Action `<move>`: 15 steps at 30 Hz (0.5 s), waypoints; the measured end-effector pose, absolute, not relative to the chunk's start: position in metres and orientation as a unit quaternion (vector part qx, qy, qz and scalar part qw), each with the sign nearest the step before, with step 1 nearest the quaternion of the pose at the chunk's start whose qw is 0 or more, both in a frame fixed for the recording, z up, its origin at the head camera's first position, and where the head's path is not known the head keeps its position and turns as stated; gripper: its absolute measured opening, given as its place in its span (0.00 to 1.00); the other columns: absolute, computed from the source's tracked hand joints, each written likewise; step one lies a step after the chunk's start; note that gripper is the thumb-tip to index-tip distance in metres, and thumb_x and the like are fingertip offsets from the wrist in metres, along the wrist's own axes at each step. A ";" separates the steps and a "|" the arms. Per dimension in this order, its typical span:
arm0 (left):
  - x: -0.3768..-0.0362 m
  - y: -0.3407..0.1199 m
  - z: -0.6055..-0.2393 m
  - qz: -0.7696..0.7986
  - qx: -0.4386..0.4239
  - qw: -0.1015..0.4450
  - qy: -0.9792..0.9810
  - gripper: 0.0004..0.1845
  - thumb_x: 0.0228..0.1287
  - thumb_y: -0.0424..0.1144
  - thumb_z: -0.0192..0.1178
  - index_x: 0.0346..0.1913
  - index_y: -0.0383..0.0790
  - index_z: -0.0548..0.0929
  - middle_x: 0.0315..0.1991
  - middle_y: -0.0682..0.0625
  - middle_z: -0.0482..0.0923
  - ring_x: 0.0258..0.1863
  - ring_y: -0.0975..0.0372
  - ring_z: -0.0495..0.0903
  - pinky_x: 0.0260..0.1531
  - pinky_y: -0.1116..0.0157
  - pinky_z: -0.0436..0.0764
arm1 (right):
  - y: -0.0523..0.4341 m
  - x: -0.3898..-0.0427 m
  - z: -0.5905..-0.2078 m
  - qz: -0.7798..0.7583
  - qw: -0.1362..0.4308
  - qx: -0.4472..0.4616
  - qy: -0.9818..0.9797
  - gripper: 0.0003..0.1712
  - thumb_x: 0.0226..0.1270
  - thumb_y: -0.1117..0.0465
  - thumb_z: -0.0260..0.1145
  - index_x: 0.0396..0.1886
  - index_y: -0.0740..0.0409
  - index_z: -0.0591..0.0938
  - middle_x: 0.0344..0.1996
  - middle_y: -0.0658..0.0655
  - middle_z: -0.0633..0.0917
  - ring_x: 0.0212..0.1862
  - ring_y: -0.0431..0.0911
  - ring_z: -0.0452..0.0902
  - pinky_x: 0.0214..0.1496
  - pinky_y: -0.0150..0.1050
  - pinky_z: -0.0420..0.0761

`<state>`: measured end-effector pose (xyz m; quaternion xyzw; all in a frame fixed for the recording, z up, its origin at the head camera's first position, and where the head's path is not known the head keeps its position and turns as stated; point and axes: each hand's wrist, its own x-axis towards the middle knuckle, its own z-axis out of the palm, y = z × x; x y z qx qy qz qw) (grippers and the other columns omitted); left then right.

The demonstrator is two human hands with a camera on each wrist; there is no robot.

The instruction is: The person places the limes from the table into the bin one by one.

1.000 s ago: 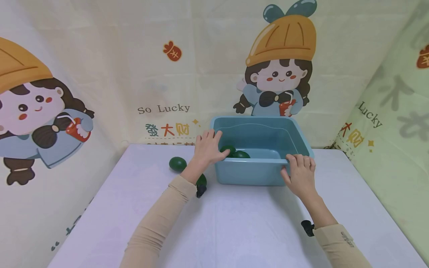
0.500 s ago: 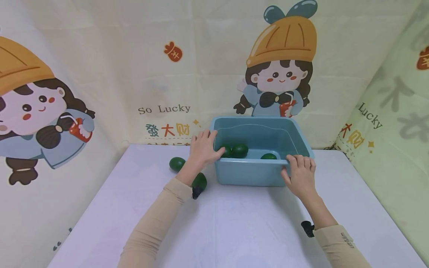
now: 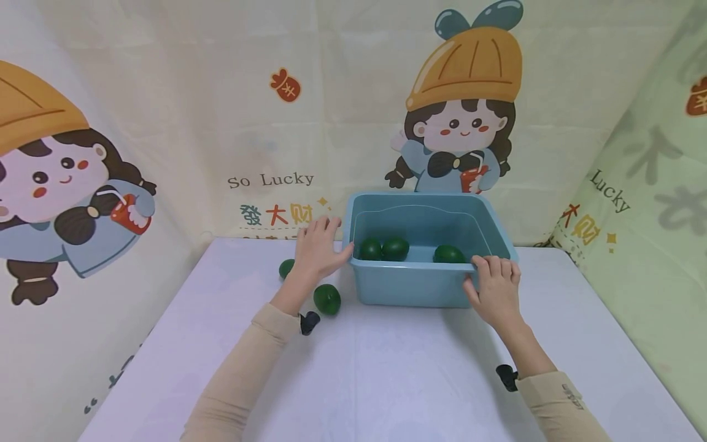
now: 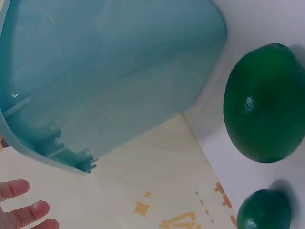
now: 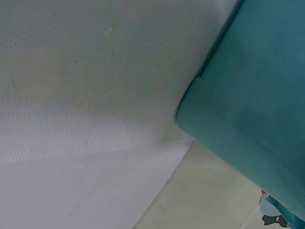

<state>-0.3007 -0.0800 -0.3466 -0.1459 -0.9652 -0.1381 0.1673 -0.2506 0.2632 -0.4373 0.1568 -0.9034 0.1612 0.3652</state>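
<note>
A blue plastic tub (image 3: pixel 411 285) stands at the middle back of the white table (image 3: pixel 386 380). Three dark green oval fruits lie inside it: two together at the left (image 3: pixel 370 248) (image 3: pixel 395 248), one at the right (image 3: pixel 448 253). My left hand (image 3: pixel 317 245) is open beside the tub's left wall and holds nothing, its thumb by the near left corner. My right hand (image 3: pixel 494 285) grips the tub's near right rim, fingers curled over the edge. In the left wrist view the tub's outer wall (image 4: pixel 119 71) shows, with my fingertips (image 4: pixel 24 214) below it.
Two more green fruits lie on the table left of the tub: one (image 3: pixel 327 299) by my left wrist, another (image 3: pixel 286 268) half hidden behind my left hand; both (image 4: pixel 264 102) (image 4: pixel 263 210) show in the left wrist view. Printed cloth walls enclose the table.
My left hand has drawn back out of the tub to its left side. A third fruit now lies in the tub at the right. The right hand has stayed on the rim.
</note>
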 end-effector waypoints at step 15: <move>-0.288 -0.103 -0.359 -0.141 -0.131 0.171 -0.966 0.29 0.57 0.55 0.51 0.58 0.42 0.69 0.52 0.45 0.67 0.53 0.51 0.64 0.54 0.50 0.60 | 0.258 -0.242 -0.425 0.146 0.348 0.145 -0.915 0.23 0.55 0.57 0.49 0.49 0.66 0.67 0.41 0.66 0.66 0.46 0.61 0.56 0.53 0.60 0.48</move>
